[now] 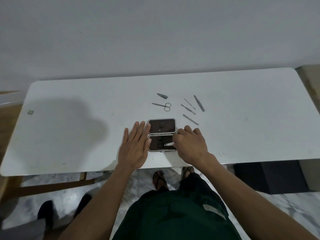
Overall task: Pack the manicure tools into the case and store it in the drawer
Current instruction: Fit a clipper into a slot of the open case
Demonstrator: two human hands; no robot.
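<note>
The manicure case (162, 135) lies open flat near the white table's front edge, two dark halves with pale rims. My left hand (136, 146) rests flat against its left side, fingers spread, thumb on the near half. My right hand (190, 144) pinches a small silver tool (168, 144) that lies across the near half. Loose on the table beyond the case are a nail clipper (162, 95), small scissors (162, 106), tweezers (199, 103), a thin probe (189, 103), a pusher (188, 109) and a file (190, 119).
The white table (69, 135) stands against a pale wall. A small scrap (30, 112) lies near its left edge. A dark cabinet (270, 177) sits under the right end. Another person's dark shoes (46, 212) are on the marble floor at lower left.
</note>
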